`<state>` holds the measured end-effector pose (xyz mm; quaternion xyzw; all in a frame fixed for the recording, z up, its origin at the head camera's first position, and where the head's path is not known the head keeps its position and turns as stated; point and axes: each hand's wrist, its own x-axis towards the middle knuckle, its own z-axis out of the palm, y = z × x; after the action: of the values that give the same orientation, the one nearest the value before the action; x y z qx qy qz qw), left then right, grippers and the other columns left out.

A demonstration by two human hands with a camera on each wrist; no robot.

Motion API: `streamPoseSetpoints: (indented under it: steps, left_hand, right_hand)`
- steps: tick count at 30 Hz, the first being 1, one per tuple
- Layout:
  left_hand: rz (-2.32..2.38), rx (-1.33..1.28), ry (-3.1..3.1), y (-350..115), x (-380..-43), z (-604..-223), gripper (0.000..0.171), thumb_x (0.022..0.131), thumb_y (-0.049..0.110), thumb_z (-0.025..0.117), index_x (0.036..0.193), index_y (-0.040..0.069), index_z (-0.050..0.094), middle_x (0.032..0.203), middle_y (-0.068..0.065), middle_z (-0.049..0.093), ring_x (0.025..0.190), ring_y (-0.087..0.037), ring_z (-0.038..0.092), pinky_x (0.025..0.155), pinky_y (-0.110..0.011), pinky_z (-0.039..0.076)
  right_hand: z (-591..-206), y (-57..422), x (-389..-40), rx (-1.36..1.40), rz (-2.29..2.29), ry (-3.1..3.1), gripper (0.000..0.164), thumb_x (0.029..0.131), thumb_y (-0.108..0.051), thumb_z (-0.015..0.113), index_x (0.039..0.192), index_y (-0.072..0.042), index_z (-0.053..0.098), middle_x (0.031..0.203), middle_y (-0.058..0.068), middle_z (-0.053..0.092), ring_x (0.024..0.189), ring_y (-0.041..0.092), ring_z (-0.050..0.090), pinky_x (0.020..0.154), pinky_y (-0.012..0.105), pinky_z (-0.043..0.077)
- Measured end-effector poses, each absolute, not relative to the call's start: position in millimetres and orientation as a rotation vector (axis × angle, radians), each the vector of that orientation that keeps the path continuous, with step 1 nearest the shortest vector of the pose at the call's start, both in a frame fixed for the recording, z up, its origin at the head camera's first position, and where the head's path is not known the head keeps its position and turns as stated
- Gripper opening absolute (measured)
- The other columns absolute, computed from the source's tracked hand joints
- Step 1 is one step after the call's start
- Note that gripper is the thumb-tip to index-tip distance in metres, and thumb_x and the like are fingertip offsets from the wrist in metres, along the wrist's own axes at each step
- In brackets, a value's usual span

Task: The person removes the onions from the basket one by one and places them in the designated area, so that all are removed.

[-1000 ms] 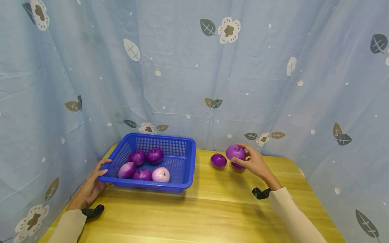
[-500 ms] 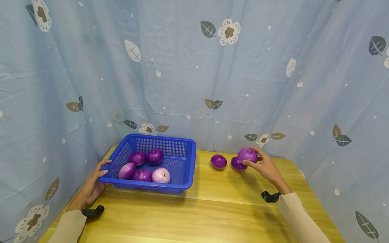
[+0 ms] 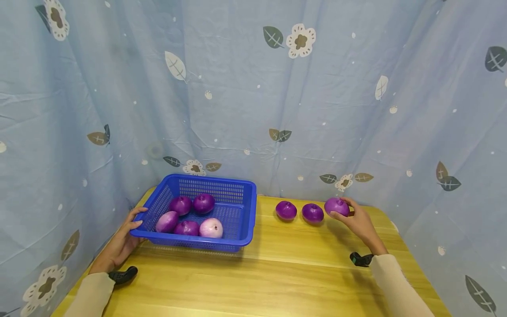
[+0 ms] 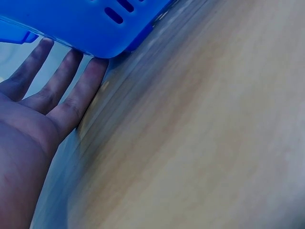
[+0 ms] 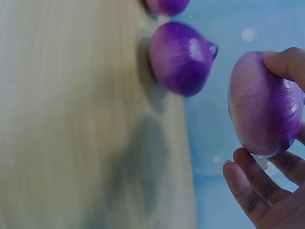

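Note:
My right hand [image 3: 358, 222] holds a purple onion [image 3: 336, 206] between thumb and fingers at the right of the table, its pointed top up. In the right wrist view the thumb presses one side of this onion [image 5: 264, 105] and fingertips reach under it. Two darker purple onions [image 3: 286, 211] [image 3: 313, 213] sit to its left in a row. At the far left, my left hand [image 3: 120, 242] grips the left rim of a blue plastic basket [image 3: 253, 211]; the left wrist view shows straight fingers [image 4: 62, 76] against its underside.
Several onions lie in the basket, among them a pale pink-white onion [image 3: 211, 228] and a dark purple onion [image 3: 203, 203]. A yellow wooden table [image 3: 237, 281] is under everything. A light blue patterned curtain [image 3: 253, 88] hangs right behind and beside it.
My right hand has carried its onion to the right, from over the middle onion to beside it, uncovering that one. The left hand and the basket stay put.

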<state>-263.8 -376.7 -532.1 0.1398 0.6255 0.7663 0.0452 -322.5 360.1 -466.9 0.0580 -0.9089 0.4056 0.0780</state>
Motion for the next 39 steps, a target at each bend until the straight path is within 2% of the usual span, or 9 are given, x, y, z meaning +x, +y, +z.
streamPoseSetpoints:
  steps: [4, 7, 10, 13, 27, 39]
  left_hand:
    - [2.343, 0.430, 1.902, -377.0, -263.8, -532.7, 0.044, 0.112, 0.023, 0.030, 0.155, 0.033, 0.031, 0.147, -0.003, 0.019, 0.116, -0.017, 0.058, 0.091, -0.031, 0.053]
    - [2.343, 0.436, 1.902, -376.8, -264.1, -532.5, 0.044, 0.112, 0.022, 0.030, 0.155, 0.032, 0.030, 0.146, -0.004, 0.021, 0.116, -0.017, 0.058, 0.090, -0.031, 0.053]
    - [2.338, 0.429, 1.912, -376.0, -264.9, -531.3, 0.045, 0.112, 0.022, 0.031, 0.157, 0.030, 0.028, 0.147, -0.005, 0.019, 0.117, -0.018, 0.057, 0.090, -0.031, 0.053]
    - [2.327, 0.410, 1.929, -375.2, -265.7, -530.3, 0.046, 0.112, 0.023, 0.031, 0.157, 0.030, 0.027, 0.148, -0.006, 0.016, 0.118, -0.019, 0.055, 0.091, -0.032, 0.053]
    - [2.344, 0.395, 1.907, -374.9, -263.3, -531.1, 0.045, 0.112, 0.024, 0.031, 0.156, 0.033, 0.029, 0.147, -0.004, 0.018, 0.118, -0.019, 0.055, 0.091, -0.031, 0.053]
    - [2.342, 0.343, 1.928, -375.0, -264.3, -532.1, 0.046, 0.112, 0.026, 0.033, 0.156, 0.035, 0.028, 0.149, -0.006, 0.014, 0.119, -0.018, 0.055, 0.093, -0.033, 0.053]
  right_hand:
    - [-475.5, 367.5, -324.7, 0.128, 1.198, -2.737, 0.086, 0.094, -0.048, 0.073, 0.158, -0.004, 0.035, 0.152, 0.029, 0.042, 0.111, 0.040, 0.061, 0.081, 0.035, 0.054]
    - [-481.5, 372.1, -325.6, 0.093, 1.191, -2.746, 0.086, 0.094, -0.048, 0.072, 0.157, -0.002, 0.035, 0.152, 0.031, 0.041, 0.115, 0.045, 0.060, 0.088, 0.045, 0.054]
    - [-488.5, 377.7, -326.2, 0.055, 1.204, -2.755, 0.089, 0.094, -0.051, 0.071, 0.157, 0.000, 0.034, 0.153, 0.033, 0.038, 0.125, 0.049, 0.054, 0.099, 0.056, 0.049]
    - [-495.0, 382.7, -326.5, 0.013, 1.233, -2.768, 0.092, 0.093, -0.054, 0.071, 0.157, 0.000, 0.032, 0.156, 0.033, 0.034, 0.132, 0.052, 0.046, 0.104, 0.061, 0.043]
    - [-516.0, 387.6, -335.0, -0.157, 1.220, -2.860, 0.102, 0.092, -0.060, 0.068, 0.159, 0.003, 0.024, 0.159, 0.035, 0.027, 0.139, 0.054, 0.036, 0.111, 0.063, 0.034]
    - [-521.7, 384.4, -342.4, -0.196, 1.240, -2.854, 0.099, 0.094, -0.059, 0.066, 0.159, 0.002, 0.023, 0.159, 0.036, 0.025, 0.140, 0.055, 0.034, 0.111, 0.064, 0.033]
